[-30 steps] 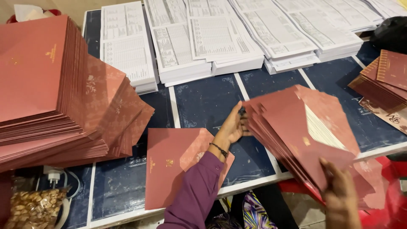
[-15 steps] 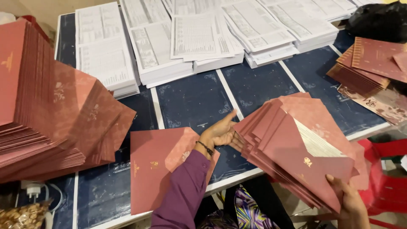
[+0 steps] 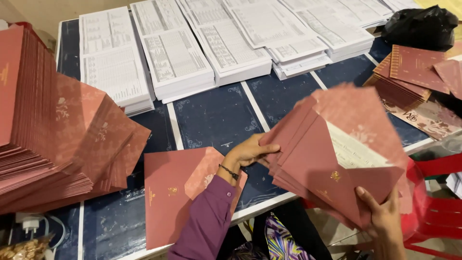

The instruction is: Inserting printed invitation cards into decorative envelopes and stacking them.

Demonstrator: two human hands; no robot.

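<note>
Head view — both hands [image 3: 308, 188] clamped on fanned pink envelopes [image 3: 337, 149].

Left hand [image 3: 248, 153] fingers extended; right hand [image 3: 385, 219] gripping, thumb up.

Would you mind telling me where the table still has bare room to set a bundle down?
Bare blue table lies between the white sheet stacks and the loose envelope. A smaller patch sits near the dark card pile. The left side is crowded by the tall envelope stack.
</note>
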